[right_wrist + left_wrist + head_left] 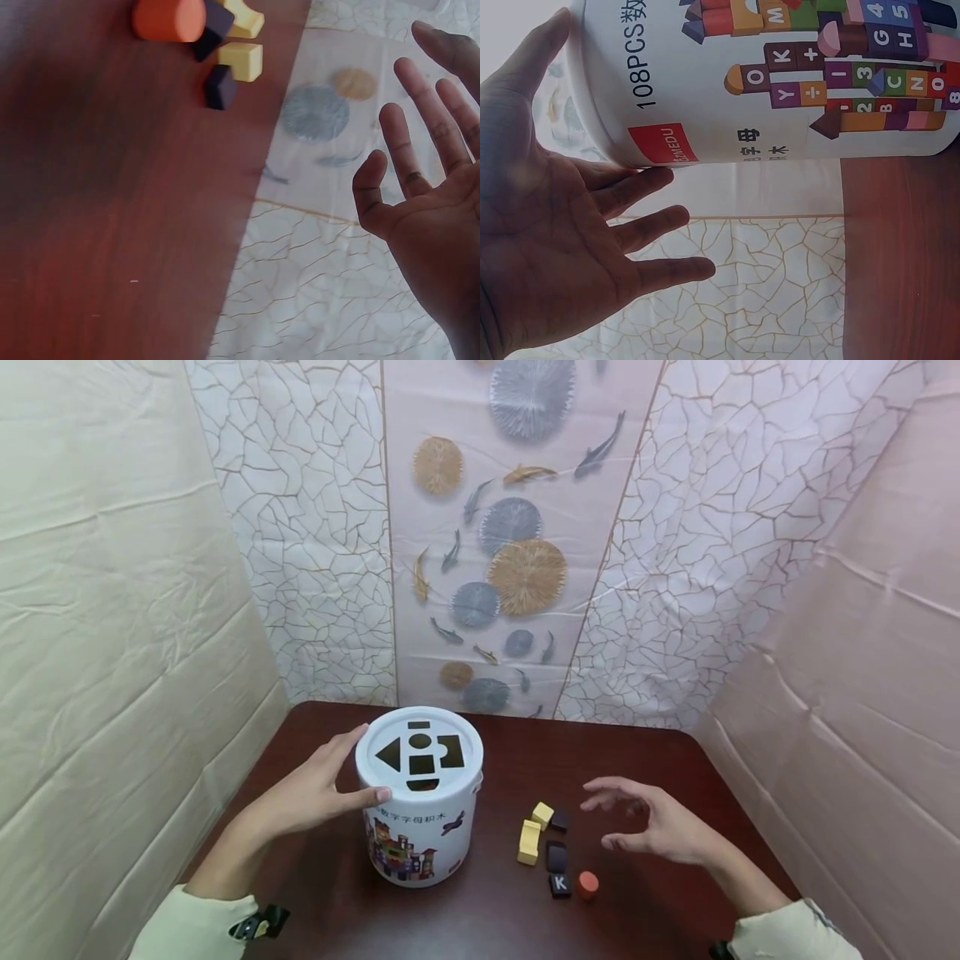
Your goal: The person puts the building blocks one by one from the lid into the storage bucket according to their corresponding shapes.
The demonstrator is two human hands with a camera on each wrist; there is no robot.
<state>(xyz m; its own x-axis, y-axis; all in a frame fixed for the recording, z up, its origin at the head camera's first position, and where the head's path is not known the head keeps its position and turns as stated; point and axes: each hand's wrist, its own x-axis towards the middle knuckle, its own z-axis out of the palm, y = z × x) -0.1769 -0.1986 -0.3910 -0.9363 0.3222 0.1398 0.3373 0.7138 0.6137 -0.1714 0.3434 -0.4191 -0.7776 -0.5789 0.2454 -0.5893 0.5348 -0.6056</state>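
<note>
A white round bucket (420,843) with printed block pictures stands upright, its lid (382,735) cut with several shaped holes. My left hand (311,789) rests against the lid's left edge, the thumb on the near rim. In the left wrist view the left hand's fingers (656,225) are spread and mostly straight beside the bucket. My right hand (660,827) hovers with nothing in it, to the right of a loose group of small blocks. These include a yellow cube (542,815), a curved yellow block (528,843), a black block lettered K (560,885) and an orange-red cylinder (588,885).
Two more dark blocks lie in the group, one at its far side (559,821) and one in its middle (557,857). The dark red tabletop (600,752) meets a patterned cloth wall (337,568) behind. Beige cloth walls (862,652) flank both sides.
</note>
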